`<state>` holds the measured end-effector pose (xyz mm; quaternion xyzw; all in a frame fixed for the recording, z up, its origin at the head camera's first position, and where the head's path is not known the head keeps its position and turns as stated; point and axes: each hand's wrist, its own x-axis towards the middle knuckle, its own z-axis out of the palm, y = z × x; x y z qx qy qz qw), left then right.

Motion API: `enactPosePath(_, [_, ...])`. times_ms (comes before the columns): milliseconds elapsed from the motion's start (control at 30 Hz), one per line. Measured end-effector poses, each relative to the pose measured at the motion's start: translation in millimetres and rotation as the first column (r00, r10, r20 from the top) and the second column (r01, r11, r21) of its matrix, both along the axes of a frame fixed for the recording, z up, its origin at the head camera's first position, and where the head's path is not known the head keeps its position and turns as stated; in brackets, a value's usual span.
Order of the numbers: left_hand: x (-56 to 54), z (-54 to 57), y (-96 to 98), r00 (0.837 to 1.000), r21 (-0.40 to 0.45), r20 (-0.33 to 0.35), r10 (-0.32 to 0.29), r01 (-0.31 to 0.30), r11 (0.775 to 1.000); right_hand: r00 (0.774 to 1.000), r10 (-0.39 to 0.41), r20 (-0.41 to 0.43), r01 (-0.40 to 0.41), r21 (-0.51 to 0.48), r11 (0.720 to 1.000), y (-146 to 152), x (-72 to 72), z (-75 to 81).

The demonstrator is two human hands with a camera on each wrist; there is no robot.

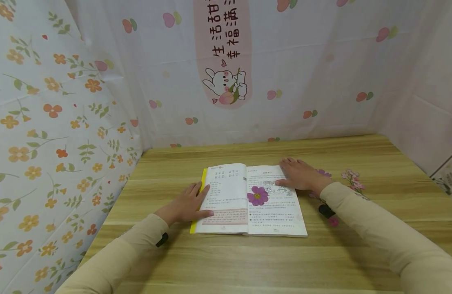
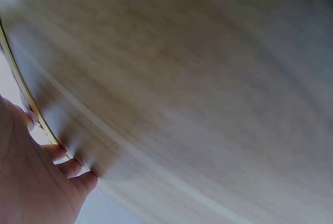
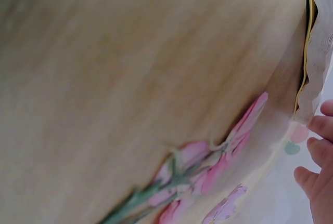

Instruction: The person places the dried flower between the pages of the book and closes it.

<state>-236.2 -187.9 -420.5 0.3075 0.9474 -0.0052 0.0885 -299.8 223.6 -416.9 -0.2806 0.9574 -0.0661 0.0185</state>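
Observation:
An open book (image 1: 226, 192) lies on the table, printed pages up, with a yellow cover edge along its left side. A purple flower (image 1: 258, 196) with a yellow centre lies flat on the right page near the fold. My left hand (image 1: 187, 204) rests at the book's left edge, its thumb over the lower left page. In the left wrist view, the fingertips (image 2: 87, 180) reach down beside that edge. My right hand (image 1: 301, 174) rests across the upper right page's outer edge, thumb on the printed picture and fingers spread toward the top corner.
Pink flowers on stems (image 1: 353, 179) lie on the wooden table (image 1: 226, 261) right of the book. A purple flower (image 1: 323, 172) shows behind my right wrist, and a magenta bloom (image 1: 333, 221) lies under the forearm. Patterned cloth (image 1: 303, 73) hangs behind the table.

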Motion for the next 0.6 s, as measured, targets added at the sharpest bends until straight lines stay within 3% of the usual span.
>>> enactPosePath(267, [0.3, 0.0, -0.3, 1.0, -0.003, -0.001, 0.0, 0.0, 1.0, 1.0, 0.003, -0.014, -0.003, -0.017, 1.0, -0.5, 2.9, 2.6])
enactPosePath(600, [-0.8, -1.2, 0.1, 1.0, -0.006, -0.004, -0.003, 0.003, 1.0, 0.99, 0.031, -0.136, -0.039, -0.057, 0.998, -1.1, 0.8, 1.6])
